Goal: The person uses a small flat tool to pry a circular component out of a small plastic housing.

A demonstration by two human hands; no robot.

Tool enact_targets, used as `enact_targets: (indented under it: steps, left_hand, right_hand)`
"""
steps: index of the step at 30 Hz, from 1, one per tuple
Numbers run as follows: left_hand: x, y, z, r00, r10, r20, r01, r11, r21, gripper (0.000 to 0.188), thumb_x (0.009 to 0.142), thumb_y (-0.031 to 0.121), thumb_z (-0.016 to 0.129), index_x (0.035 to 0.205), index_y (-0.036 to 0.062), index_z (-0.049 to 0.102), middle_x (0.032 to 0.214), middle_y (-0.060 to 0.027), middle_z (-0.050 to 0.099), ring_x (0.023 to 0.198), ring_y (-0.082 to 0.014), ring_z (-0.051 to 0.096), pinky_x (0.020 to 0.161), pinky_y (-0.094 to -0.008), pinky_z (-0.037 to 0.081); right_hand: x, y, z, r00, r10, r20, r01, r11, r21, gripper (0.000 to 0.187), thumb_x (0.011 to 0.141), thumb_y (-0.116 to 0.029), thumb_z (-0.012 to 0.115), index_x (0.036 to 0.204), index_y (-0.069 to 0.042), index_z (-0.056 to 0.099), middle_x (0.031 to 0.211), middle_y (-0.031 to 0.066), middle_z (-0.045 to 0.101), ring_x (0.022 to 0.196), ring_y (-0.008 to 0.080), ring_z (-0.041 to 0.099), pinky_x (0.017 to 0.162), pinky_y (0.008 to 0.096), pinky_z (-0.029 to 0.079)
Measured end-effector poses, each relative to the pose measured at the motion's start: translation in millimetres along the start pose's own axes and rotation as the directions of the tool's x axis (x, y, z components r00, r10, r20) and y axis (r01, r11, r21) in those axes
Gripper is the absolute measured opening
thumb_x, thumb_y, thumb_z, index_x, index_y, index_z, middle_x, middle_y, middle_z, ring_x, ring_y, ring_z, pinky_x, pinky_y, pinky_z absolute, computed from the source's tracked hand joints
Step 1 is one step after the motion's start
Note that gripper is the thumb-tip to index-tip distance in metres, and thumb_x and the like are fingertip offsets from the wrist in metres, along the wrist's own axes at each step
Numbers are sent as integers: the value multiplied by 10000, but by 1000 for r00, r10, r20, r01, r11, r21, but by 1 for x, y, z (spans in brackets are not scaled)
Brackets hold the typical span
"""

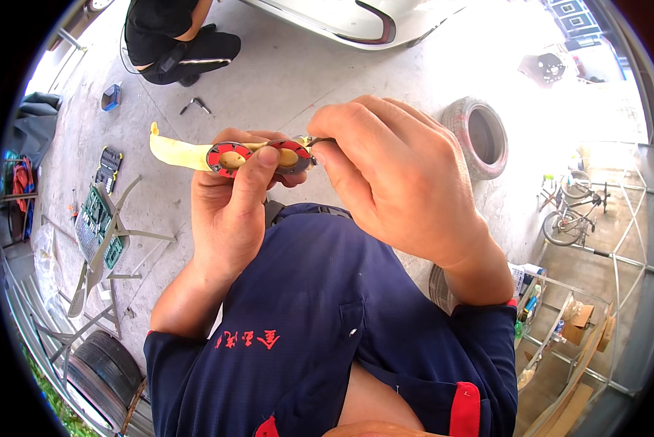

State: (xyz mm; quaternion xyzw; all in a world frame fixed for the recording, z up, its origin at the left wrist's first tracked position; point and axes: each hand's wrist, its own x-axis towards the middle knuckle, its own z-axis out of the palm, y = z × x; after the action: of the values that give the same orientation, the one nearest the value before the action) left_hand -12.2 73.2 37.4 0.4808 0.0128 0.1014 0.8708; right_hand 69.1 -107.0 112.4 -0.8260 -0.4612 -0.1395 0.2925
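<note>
Twin-ring red-and-dark piece: lies across the frame between both hands, right end at the right fingertips

Piece is mid-frame, just above centre, held up in front of the wearer's navy shirt. Long axis runs roughly left-right, two round rings side by side, faces toward the camera. A pale-yellow tapered strip sticks out past the left ring, its tip bending up toward upper left. Whether strip and rings are one part: can't tell.

Left hand: closed on the piece, thumb across the front between the rings, fingers behind. It has the main grip and is the nearer hand to both rings.

Right hand: comes in from the right, thumb and index pinching a small dark part at the piece's right end. Other fingers curl over, blocking part of the view. Whether the dark part is joined to the right ring: can't tell.

Key relation: piece points straight at the right pinch, so that hand meets its end, not its side.

Around: loose tyre right of the right hand, green tool tray at left, crouching person upper left.
</note>
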Motion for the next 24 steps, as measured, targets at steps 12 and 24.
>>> enact_targets:
  steps: [12, 24]
  left_hand:
    - [1, -2, -2, 1000, 7, 1, -7, 1000, -22, 121, 1107, 130, 620, 1108, 19, 670, 1079, -134, 767, 896, -182, 724, 819, -328, 570]
    - [7, -3, -3, 1000, 16, 25, -16, 1000, 15, 141, 1111, 124, 610, 1132, 1, 676, 1046, -124, 767, 899, -172, 720, 829, -320, 573]
  right_hand:
    - [3, 0, 1, 1000, -2, 13, 2, 1000, 0, 152, 874, -31, 786, 990, -65, 693, 847, 83, 691, 735, 297, 693, 662, 397, 559]
    - [6, 4, 2, 1000, -19, 12, 20, 998, -52, 155, 855, -49, 798, 958, -82, 687, 829, 66, 688, 725, 283, 691, 654, 389, 555]
